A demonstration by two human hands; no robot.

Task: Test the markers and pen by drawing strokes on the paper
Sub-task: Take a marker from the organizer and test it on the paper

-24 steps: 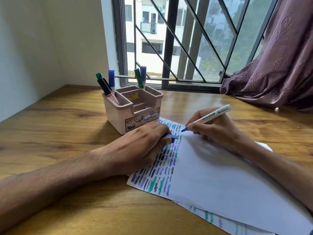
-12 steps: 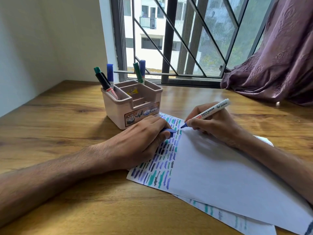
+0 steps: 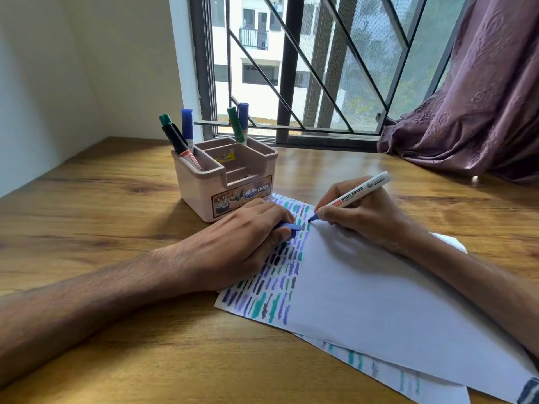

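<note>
Blue tip down on the paper (image 3: 364, 293), that's where the marker (image 3: 351, 196) sits right now, pinched in the right hand (image 3: 361, 217) between thumb and fingers, fully closed around the white barrel. Barrel leans up and away to the right, black "WHITE BOARD" print readable on it. The left hand (image 3: 248, 243) lies flat on the sheet's left edge with its fingers curled over a blue cap (image 3: 290, 227), only the cap's end poking out, just beside the marker tip.

Under and below that hand the sheet is packed with rows of short strokes, blue, purple, teal and some darker ones; the rest of the page is blank white. A second sheet (image 3: 408, 380) peeks out underneath at the bottom with a few teal marks.

Right behind the left hand, touching or almost touching the knuckles (can't tell), is a pinkish plastic desk organizer (image 3: 224, 182) with more capped markers (image 3: 186, 129) standing in it, green, black and blue. All of it's on a wooden desk (image 3: 87, 205) by a barred window (image 3: 306, 68), purple curtain (image 3: 478, 91) bunched up on the right.
</note>
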